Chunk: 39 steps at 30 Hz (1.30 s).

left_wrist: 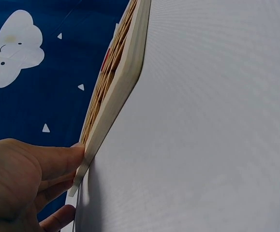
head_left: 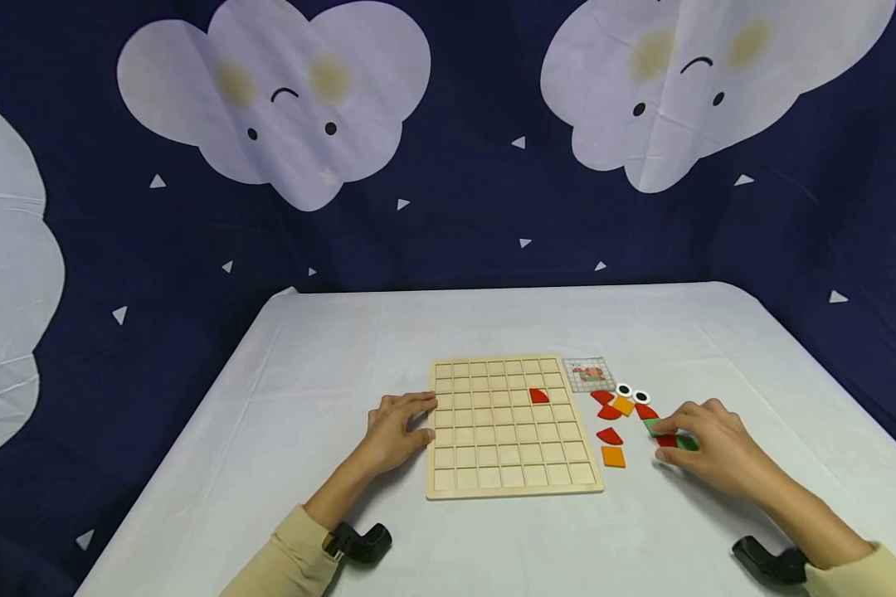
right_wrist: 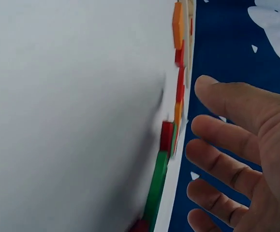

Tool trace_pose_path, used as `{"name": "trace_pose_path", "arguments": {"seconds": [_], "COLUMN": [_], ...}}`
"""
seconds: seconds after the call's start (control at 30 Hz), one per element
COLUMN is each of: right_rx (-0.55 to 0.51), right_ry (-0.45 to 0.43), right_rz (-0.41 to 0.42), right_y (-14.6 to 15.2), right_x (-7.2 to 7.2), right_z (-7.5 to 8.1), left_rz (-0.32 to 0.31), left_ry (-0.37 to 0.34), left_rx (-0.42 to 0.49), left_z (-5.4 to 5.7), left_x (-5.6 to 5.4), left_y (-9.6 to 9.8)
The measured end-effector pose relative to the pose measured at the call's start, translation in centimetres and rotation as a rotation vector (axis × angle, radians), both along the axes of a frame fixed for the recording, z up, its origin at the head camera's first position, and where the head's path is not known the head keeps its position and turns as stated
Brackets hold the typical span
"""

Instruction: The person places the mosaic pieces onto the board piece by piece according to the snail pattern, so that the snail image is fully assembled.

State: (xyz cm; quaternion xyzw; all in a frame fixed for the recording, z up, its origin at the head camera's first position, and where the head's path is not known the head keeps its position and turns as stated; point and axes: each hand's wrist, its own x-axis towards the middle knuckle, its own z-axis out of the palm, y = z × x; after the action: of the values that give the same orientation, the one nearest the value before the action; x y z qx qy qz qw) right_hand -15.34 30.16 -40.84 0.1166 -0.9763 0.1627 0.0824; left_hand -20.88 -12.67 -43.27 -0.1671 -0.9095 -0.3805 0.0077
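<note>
A pale wooden grid board (head_left: 485, 434) lies on the table, with one red quarter-round tile (head_left: 539, 396) in a cell at its upper right. My left hand (head_left: 396, 431) rests against the board's left edge; in the left wrist view the fingertips touch the board's side (left_wrist: 113, 96). My right hand (head_left: 717, 448) hovers with spread fingers over the loose tiles right of the board, among them a red tile (head_left: 666, 441) and a green tile (head_left: 688, 444). Nothing shows between thumb and fingers in the right wrist view, where a green tile (right_wrist: 155, 188) lies below the hand.
A small printed picture card (head_left: 588, 375) lies by the board's upper right corner. Near it are two round eye tiles (head_left: 624, 390), an orange tile (head_left: 623, 405) and several red pieces. Another orange square (head_left: 613, 457) lies closer to me. A white cloth (head_left: 343, 348) covers the table.
</note>
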Motion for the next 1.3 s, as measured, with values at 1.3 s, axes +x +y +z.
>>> {"name": "trace_pose_path", "arguments": {"seconds": [1.3], "right_rx": [0.049], "right_ry": [-0.015], "right_rz": [0.077], "right_y": [-0.7], "right_x": [0.0], "right_z": [-0.7], "left_rz": [0.004], "left_ry": [0.008], "left_rx": [-0.006], "left_z": [0.1], "left_x": [0.1], "left_y": [0.0]}}
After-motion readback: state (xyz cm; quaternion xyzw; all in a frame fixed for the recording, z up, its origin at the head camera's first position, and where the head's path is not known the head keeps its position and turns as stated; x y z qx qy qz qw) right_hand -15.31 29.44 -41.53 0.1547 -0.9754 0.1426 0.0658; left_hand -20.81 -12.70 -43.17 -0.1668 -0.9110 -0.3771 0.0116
